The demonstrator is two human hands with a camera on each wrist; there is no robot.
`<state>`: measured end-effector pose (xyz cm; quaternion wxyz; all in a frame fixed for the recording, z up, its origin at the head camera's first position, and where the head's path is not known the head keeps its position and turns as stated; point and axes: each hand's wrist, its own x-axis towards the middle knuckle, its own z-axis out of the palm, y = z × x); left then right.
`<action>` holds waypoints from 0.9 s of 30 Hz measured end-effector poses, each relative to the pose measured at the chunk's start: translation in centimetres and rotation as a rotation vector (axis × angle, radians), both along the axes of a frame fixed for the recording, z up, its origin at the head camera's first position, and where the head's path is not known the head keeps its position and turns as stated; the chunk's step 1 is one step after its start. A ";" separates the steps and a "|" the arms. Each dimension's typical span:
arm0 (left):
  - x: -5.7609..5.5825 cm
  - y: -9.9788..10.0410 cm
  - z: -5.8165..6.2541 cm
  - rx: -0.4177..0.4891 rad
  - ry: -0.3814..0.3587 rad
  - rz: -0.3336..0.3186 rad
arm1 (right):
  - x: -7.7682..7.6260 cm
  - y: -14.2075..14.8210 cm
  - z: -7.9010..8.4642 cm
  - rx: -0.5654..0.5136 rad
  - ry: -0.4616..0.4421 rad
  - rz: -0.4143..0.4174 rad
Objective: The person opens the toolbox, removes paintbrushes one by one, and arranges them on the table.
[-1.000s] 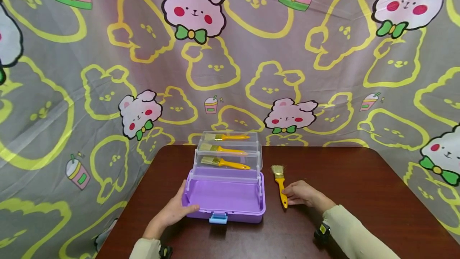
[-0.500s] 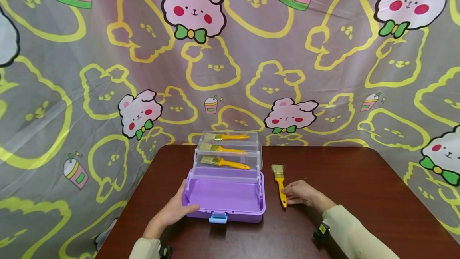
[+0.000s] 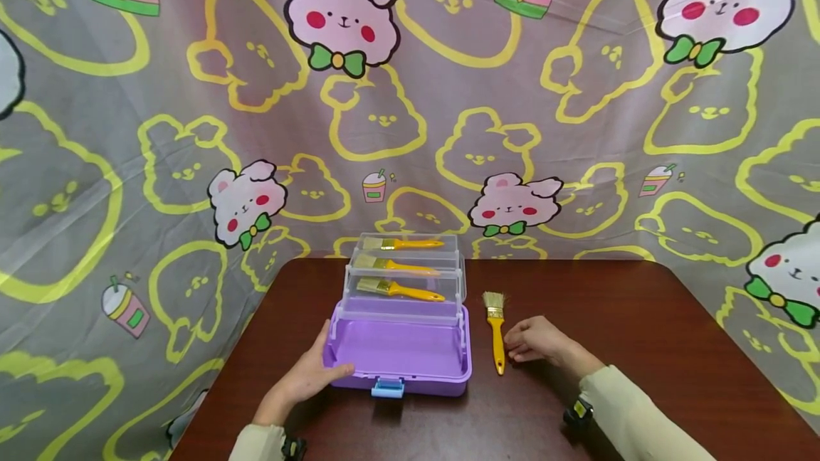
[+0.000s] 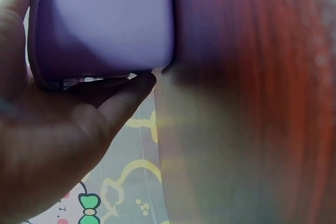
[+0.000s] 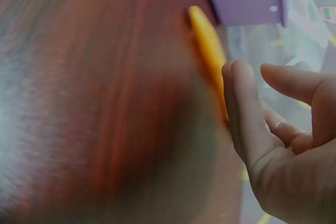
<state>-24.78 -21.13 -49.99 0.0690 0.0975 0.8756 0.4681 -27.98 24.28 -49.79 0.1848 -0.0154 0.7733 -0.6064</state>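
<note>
A purple storage box (image 3: 429, 385) stands with its clear tiered trays (image 3: 435, 311) folded up behind the bare purple base. Three yellow-handled paintbrushes lie in the tiers: a lower one (image 3: 416, 294), a middle one (image 3: 419, 269) and a top one (image 3: 419, 243). My left hand (image 3: 306, 377) grips the box at its left front corner, thumb over the rim and fingers along the outer side (image 4: 105, 24). Right of the box, another paintbrush (image 3: 497, 340) lies on the table, bristles away from me. Beside its handle (image 5: 210, 48) is my right hand (image 3: 539, 341), thumb and fingertips apart, holding nothing.
The dark brown table (image 3: 615, 319) carries the box and the loose brush. A blue latch (image 3: 388, 388) sticks out at the box front. Behind the table hangs a grey curtain (image 3: 448, 98) with cartoon rabbits.
My right hand has let go of the loose paintbrush and drawn slightly away. The brush handle has swung a little to the left. My left hand stays on the box.
</note>
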 end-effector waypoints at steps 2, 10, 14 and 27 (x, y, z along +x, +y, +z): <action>0.0 0.0 0.0 0.000 0.002 0.002 | 0.0 -0.3 0.7 0.040 0.058 -0.004; 0.0 0.0 0.1 0.007 -0.020 0.005 | -0.1 -2.8 4.6 0.208 0.297 -0.058; 0.1 0.0 0.2 0.002 -0.024 0.008 | -0.1 -4.8 6.3 0.294 0.402 -0.033; 0.2 0.0 0.3 0.001 -0.003 -0.004 | -2.0 -10.6 8.0 0.444 0.667 0.005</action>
